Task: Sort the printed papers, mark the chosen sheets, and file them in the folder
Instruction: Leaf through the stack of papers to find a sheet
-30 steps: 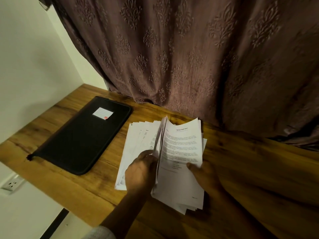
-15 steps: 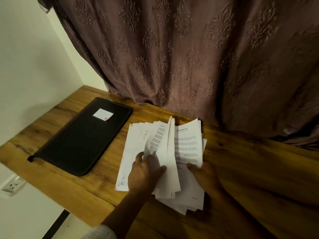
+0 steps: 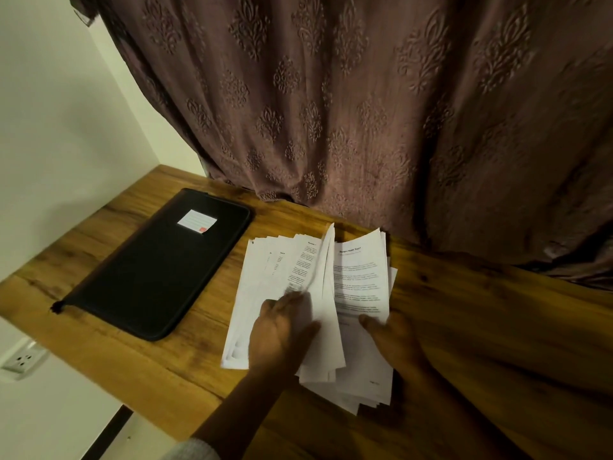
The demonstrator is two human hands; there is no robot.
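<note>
Two piles: the printed papers (image 3: pixel 311 307) lie on the wooden table (image 3: pixel 481 327), split into a fanned spread on the left and a held stack (image 3: pixel 363 293) on the right.
Change: one sheet (image 3: pixel 326 293), which a second ago lay flat on the right stack, now stands nearly on edge between the piles, mid-turn toward the left.
Left hand (image 3: pixel 282 336): palm down over the left spread, fingers blurred with motion and loosely together at the turning sheet; whether they pinch it I cannot tell.
Right hand (image 3: pixel 394 336): thumb pressed on the lower edge of the right stack, the other fingers hidden beneath the paper, so it looks clamped on that stack.
Folder (image 3: pixel 159 263): black, closed, flat on the table just left of the papers, not touching them.
Meaning: sorting appears to be underway, page by page; marking and filing seem not yet begun, and no pen is in view.
</note>
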